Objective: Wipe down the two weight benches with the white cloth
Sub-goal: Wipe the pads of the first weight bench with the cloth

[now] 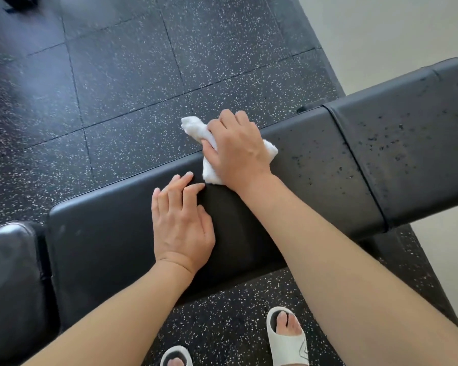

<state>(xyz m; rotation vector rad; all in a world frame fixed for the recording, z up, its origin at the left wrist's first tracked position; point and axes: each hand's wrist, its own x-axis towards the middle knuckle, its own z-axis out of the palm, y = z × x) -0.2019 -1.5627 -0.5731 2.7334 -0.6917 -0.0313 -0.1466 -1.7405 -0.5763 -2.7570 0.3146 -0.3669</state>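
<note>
Padding on the far left belongs to a second glossy black vinyl bench pad point(8, 273), perhaps the other bench, though little of it shows. Next comes the long matte black padded weight bench point(103, 233), and the left hand point(181, 228) lies on it flat, grip wide and empty, bracing. Just beyond its fingertips the crumpled white cloth point(209, 167) sits at the pad's far edge, pressed under the right hand point(236, 149), grip closed over it. Wiping well probably means long overlapping strokes rightward, firm pressure, toward the speckled grimy black section point(407, 154).
</note>
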